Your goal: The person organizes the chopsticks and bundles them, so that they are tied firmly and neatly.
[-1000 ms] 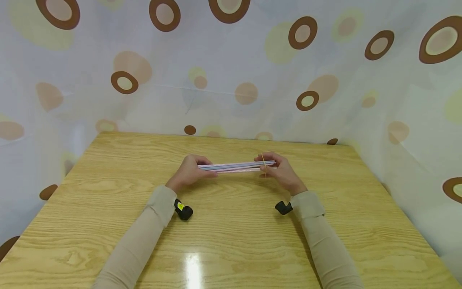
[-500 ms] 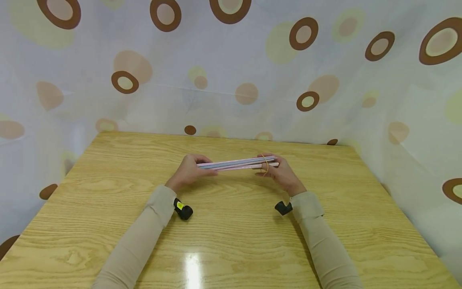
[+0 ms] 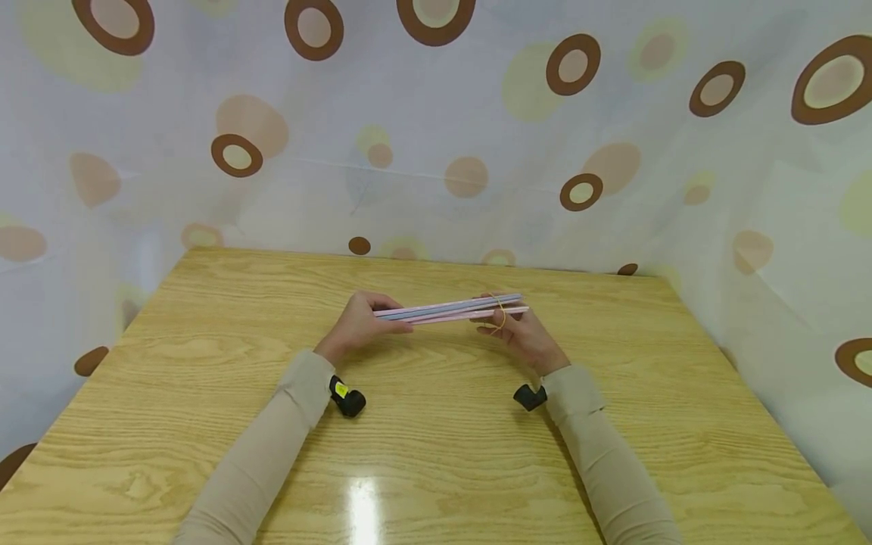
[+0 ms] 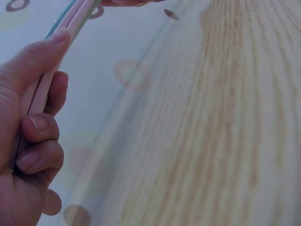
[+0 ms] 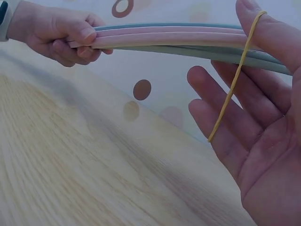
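Note:
In the head view, a bundle of thin pink and blue-green sticks (image 3: pixel 439 309) spans the gap between both hands, raised over the table. My left hand (image 3: pixel 357 319) grips their left ends; in the left wrist view its fingers curl round the sticks. Stretched over the spread thumb and fingers of my right hand (image 5: pixel 263 127) is a yellow rubber band (image 5: pixel 229 94). The sticks pass between that thumb and the fingers, inside the loop as far as the right wrist view shows. Whether the right fingers touch the sticks is hard to tell.
The wooden table (image 3: pixel 436 431) lies below the hands. Behind it and at the sides hangs a pale curtain-like sheet (image 3: pixel 409 113) with brown and beige round shapes. Each wrist wears a black camera, such as the left one (image 3: pixel 349 397).
My right hand has shifted slightly left and its fingers reach farther along the bundle. The sticks' right ends have risen and fanned apart. My left hand has stayed nearly in place.

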{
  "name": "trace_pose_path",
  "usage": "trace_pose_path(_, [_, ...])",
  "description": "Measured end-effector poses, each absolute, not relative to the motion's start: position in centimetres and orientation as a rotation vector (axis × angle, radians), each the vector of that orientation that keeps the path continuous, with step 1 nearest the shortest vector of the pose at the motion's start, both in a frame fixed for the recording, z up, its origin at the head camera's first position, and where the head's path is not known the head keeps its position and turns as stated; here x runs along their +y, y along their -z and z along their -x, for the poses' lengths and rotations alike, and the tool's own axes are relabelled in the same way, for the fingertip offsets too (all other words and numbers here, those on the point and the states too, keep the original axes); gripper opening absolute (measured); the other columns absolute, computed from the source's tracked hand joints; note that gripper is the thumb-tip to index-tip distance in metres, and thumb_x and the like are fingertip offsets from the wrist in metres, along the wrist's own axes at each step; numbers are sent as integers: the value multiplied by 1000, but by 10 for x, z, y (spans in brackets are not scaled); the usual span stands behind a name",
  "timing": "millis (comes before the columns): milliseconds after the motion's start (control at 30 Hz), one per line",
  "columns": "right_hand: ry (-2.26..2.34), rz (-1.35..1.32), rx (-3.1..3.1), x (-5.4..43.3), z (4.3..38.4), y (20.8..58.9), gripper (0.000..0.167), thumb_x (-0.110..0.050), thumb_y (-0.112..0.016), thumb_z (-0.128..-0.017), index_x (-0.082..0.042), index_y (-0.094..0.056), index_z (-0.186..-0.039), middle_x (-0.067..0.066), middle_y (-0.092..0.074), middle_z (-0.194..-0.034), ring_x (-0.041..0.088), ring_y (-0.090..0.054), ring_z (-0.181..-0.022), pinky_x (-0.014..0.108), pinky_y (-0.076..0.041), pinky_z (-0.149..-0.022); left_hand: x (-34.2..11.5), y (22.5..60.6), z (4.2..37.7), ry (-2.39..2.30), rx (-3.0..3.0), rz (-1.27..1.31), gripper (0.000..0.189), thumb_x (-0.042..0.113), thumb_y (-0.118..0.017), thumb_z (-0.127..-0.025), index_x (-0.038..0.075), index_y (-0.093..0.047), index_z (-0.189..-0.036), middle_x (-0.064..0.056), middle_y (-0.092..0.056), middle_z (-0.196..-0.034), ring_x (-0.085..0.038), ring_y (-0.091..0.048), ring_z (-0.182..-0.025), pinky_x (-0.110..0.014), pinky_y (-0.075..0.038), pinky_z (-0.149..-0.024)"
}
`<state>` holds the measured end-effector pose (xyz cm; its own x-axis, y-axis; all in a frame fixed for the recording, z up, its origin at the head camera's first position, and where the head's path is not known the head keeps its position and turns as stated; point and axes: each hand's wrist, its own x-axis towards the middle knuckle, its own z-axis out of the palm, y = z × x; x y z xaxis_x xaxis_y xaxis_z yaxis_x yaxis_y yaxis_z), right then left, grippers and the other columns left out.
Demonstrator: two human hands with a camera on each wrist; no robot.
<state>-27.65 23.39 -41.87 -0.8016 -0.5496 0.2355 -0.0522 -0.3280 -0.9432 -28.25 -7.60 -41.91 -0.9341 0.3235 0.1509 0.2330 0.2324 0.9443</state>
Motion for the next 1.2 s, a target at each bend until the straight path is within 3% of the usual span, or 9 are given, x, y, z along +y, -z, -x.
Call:
trace_pose_path(267, [1984, 626, 1940, 217, 274, 415, 26, -9, -58, -96, -6, -59, -122, -3, -70, -110, 12, -65, -105, 32, -52, -90, -75, 415, 275, -1798, 2454, -534, 33, 21, -87, -71, 3, -77, -96, -10, -73, -92, -15, -60, -79, -26, -49, -71])
trace_pose_path(400, [1937, 548, 1985, 211, 274, 417, 29, -16, -60, -96, -2, -58, -122, -3, -69, -111, 12, -66, -105, 33, -52, -90, -77, 420, 276, -1783, 2487, -472, 37, 26, -88, -70, 5, -77, -98, -10, -73, -97, -17, -61, -83, -27, -50, -73])
trace_pose_path(633, [1827, 467, 2060, 210, 276, 415, 47, -26, -45, -104, 9, -45, -135, -5, -65, -113, 7, -65, -103, 26, -51, -85, -76, 415, 277, -1855, 2497, -404, 34, 26, -85, -73, 5, -76, -99, -11, -73, -96, -16, -59, -78, -26, -49, -66])
trace_pose_path(800, [1819, 432, 2076, 205, 271, 407, 46, -22, -37, -106, 14, -42, -134, -7, -67, -105, 5, -65, -97, 24, -50, -80, -73, 413, 277, -1905, 2504, -352, 35, 24, -85, -73, 4, -76, -100, -12, -73, -96, -13, -57, -75, -23, -47, -63])
trace_pose_path(933, [1767, 523, 2152, 198, 263, 399, 36, -12, -37, -105, 14, -46, -130, 4, -66, -111, 11, -65, -98, 33, -51, -84, -70, 412, 276, -1921, 2510, -344, 35, 23, -85, -74, 2, -75, -100, -13, -72, -97, -13, -56, -75, -23, -46, -62])
trace_pose_path(1067, [1564, 761, 2325, 192, 257, 394, 28, -1, -39, -102, 8, -57, -122, 19, -62, -119, 25, -64, -104, 46, -50, -89, -69, 413, 276, -1928, 2527, -328, 34, 23, -85, -73, 2, -75, -98, -13, -72, -94, -14, -55, -73, -23, -44, -61])
trace_pose_path(1200, [1408, 938, 2451, 187, 255, 393, 27, 5, -42, -100, 6, -64, -116, 22, -65, -116, 33, -63, -105, 45, -51, -88, -69, 415, 277, -1936, 2525, -320, 36, 24, -87, -71, 2, -76, -97, -12, -73, -93, -13, -55, -73, -23, -45, -61])
